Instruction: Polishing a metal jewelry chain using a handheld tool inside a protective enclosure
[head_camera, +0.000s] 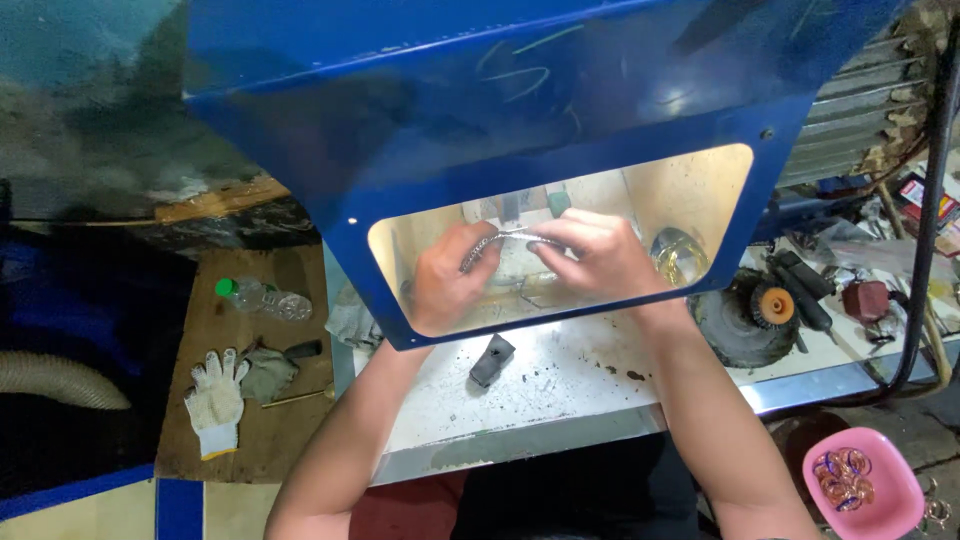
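- While both hands are seen through the lit window of a blue hood (500, 110), a silvery metal chain (487, 246) is held stretched between them above the bench (560, 385).
- The left hand (447, 280) is closed around one end of the chain, its grip wrapped on the links so that they curve over the knuckles.
- The right hand (597, 256) is closed too, its fingertips pinching the other end of the chain; the two hands are nearly touching.
- Just beside the right hand, inside the hood, a clear glass jar (678, 256) is seen, with something yellowish in it.
- A small dark block (491, 360) lies on the bench's white, stained top, between the forearms and apart from both.
- To the right of the hood a round bristle wheel (742, 318) with an orange hub is set on the bench, near dark tool handles.
- On a wooden board (205, 330) to the left are found a white work glove (216, 402), a clear plastic bottle (262, 298) with a green cap, and a grey rag (266, 372).
- A pink bowl (888, 498) holding coppery rings is seen at the lower right, well apart from the hands.
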